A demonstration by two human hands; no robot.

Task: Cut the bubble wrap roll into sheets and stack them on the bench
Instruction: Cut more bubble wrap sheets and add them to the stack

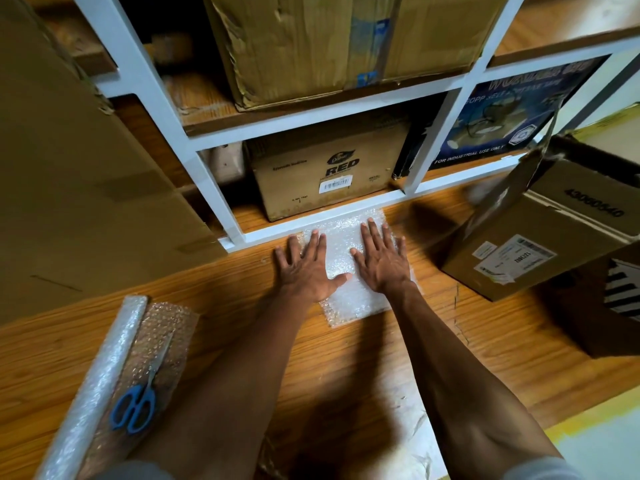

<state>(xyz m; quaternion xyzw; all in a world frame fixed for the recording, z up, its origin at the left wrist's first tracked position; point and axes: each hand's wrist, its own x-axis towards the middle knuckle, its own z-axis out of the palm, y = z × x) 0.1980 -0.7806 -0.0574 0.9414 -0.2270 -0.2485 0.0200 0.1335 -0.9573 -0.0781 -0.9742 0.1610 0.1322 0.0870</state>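
Item: cut bubble wrap sheets [349, 289], stacked on desk [398, 358] just before white shelf frame [263, 233]; left hand [304, 268] and right hand [381, 261] pressing flat, each grip released. Advice: smooth outward, square edges; roll [93, 386] and scissors [136, 403] lie well left of stack

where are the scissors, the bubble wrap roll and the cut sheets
scissors [133, 407], head view, on the blue handles
bubble wrap roll [100, 372], head view, middle of the rolled tube
cut sheets [341, 261], head view, bare wrap showing between the two hands
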